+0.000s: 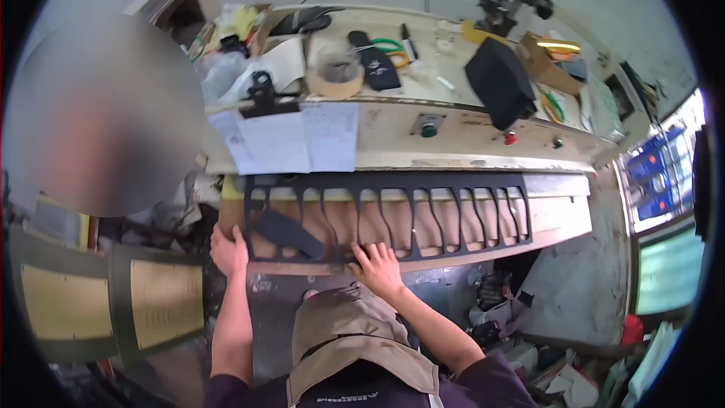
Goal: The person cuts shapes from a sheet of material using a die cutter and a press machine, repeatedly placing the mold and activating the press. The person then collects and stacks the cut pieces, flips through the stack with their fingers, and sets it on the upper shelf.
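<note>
On ledge [432, 51]: box [543, 65] w/ oddments [559, 46] | R hand [379, 270] on sheet [445, 180] (blk)

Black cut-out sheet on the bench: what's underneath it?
Through openings in the sheet, a brown surface shows, with a paler strip toward the far side. What lies beneath its solid bands or the loose dark piece is covered.

Daylight is admitted by an opening [692, 109] well right of the right hand [379, 269]; edges are bowed, blackened.
</note>
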The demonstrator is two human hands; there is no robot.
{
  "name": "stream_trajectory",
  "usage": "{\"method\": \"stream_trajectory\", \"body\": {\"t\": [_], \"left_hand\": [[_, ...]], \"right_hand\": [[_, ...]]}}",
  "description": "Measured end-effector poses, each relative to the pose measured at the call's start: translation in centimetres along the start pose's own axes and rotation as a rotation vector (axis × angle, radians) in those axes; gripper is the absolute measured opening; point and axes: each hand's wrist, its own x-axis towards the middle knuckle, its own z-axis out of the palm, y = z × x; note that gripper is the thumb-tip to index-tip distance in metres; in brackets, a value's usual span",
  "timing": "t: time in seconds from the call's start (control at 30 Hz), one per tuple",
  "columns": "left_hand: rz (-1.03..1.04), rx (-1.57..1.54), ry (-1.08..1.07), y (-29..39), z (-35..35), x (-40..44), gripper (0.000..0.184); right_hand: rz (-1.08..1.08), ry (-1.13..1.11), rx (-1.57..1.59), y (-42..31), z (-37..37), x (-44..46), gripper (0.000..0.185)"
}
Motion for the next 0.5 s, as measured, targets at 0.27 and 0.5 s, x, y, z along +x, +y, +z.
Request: {"method": "stream_trajectory", "body": {"t": [0.27, 0.5], "left_hand": [[0.080, 0.111, 0.020, -1.8, 1.6, 1.0, 0.060], [0.136, -0.051, -0.118, -3.4, 1.0, 2.0, 0.066]], "right_hand": [[-0.010, 0.036, 0.019, -0.4, -0.4, 0.0, 0.042], [0.174, -0.118, 0.081, -2.3, -0.7, 0.0, 0.066]]}}
